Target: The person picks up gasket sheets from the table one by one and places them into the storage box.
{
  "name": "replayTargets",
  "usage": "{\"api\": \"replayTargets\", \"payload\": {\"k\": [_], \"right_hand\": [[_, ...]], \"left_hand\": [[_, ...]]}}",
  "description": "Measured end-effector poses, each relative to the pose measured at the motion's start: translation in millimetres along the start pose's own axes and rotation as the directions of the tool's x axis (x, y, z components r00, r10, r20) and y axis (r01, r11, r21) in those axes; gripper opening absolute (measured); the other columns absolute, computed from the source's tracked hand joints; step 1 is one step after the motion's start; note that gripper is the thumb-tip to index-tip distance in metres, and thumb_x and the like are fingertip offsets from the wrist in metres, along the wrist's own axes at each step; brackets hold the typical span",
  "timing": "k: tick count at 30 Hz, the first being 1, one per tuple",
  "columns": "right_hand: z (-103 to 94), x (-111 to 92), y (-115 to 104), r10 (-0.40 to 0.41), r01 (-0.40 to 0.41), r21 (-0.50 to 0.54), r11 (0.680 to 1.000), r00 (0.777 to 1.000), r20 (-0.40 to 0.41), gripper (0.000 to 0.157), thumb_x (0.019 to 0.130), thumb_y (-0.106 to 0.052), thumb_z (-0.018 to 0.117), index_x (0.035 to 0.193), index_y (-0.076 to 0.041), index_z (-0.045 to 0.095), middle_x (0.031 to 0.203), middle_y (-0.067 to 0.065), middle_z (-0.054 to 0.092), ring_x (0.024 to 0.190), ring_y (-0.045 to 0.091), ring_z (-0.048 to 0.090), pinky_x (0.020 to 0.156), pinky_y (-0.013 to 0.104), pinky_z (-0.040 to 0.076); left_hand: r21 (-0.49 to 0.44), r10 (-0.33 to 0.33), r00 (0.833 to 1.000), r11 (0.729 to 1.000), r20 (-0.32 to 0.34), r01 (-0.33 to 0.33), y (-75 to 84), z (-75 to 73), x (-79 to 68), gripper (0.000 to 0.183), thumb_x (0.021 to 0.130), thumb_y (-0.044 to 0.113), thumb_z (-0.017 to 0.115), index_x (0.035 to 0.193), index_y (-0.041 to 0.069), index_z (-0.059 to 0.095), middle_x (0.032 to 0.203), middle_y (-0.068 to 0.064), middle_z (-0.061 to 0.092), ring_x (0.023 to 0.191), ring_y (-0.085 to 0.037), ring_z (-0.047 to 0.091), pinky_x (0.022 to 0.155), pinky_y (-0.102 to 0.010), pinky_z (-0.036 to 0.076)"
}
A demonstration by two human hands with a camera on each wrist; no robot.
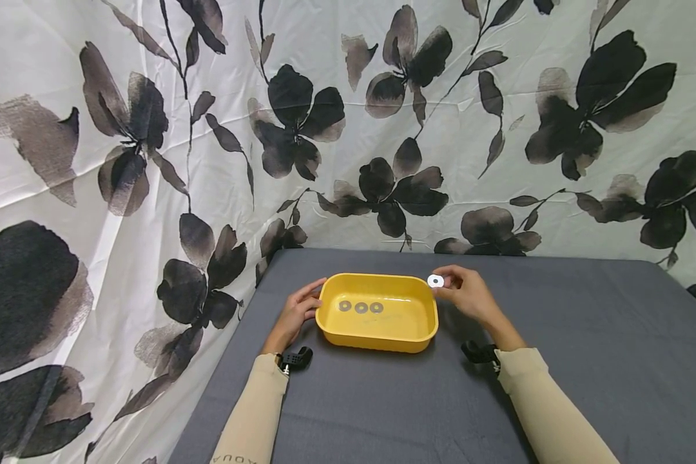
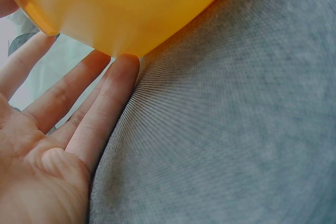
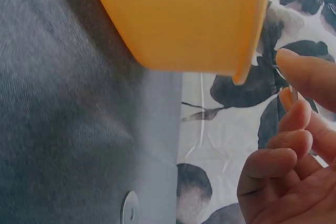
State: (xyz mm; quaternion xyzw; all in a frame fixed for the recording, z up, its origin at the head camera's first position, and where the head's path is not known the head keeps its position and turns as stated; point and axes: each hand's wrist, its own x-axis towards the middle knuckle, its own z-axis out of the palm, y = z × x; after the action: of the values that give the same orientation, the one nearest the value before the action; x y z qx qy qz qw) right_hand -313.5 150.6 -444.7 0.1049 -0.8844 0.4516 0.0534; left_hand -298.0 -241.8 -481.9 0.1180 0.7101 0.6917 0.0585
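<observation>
My right hand [image 1: 466, 293] pinches a metal washer [image 1: 435, 281] between thumb and fingertips, just above the right end of a yellow tray [image 1: 377, 345]. In the right wrist view the pinched washer shows only as a thin edge. Three flat washers [image 1: 361, 308] lie in a row on the tray's floor, toward its left side. At the tray's left end my left hand [image 1: 292, 316] holds the rim, its thumb at the edge and the fingertips [image 2: 123, 69] against the outer wall.
A further washer [image 3: 129, 209] lies on the grey cloth [image 1: 586, 361] in the right wrist view. Dark wrist cameras [image 1: 297, 358] sit on both wrists. Behind the table hangs a white curtain [image 1: 499, 193] with dark flowers.
</observation>
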Motion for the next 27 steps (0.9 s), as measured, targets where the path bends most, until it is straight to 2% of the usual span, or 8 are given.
{"api": "replayTargets", "payload": {"k": [9,18,27], "right_hand": [[13.7,3,-8,-0.049,0.049,-0.022,0.999,0.999,0.020,0.033,0.082,-0.021,0.076,0.111,-0.009,0.065,0.083,0.007,0.055,0.070,0.019,0.049,0.055,0.022,0.041],[25.7,4,-19,-0.071,0.075,-0.077,0.994,0.996,0.048,0.033,0.081,-0.025,0.077,0.110,-0.014,0.066,0.081,0.005,0.058,0.068,0.019,0.049,0.055,0.024,0.041],[36.5,8,-26,-0.096,0.101,-0.089,0.991,0.993,0.063,0.032,0.080,-0.027,0.078,0.108,-0.017,0.068,0.083,0.003,0.059,0.070,0.019,0.049,0.058,0.026,0.040]], "left_hand": [[-0.008,-0.002,1.000,1.000,-0.004,0.002,0.9,0.7,1.1,0.050,0.096,0.003,0.049,0.144,0.013,0.045,0.141,-0.021,0.051,0.128,-0.041,0.050,0.093,-0.042,0.053],[-0.006,-0.002,1.000,1.000,-0.004,0.002,1.2,1.0,1.5,0.050,0.096,0.003,0.049,0.144,0.012,0.045,0.140,-0.021,0.052,0.127,-0.041,0.050,0.091,-0.039,0.054],[0.001,0.004,1.000,1.000,0.000,-0.004,1.2,0.8,1.9,0.050,0.096,0.003,0.049,0.145,0.011,0.044,0.141,-0.021,0.051,0.127,-0.041,0.050,0.093,-0.042,0.053]]}}
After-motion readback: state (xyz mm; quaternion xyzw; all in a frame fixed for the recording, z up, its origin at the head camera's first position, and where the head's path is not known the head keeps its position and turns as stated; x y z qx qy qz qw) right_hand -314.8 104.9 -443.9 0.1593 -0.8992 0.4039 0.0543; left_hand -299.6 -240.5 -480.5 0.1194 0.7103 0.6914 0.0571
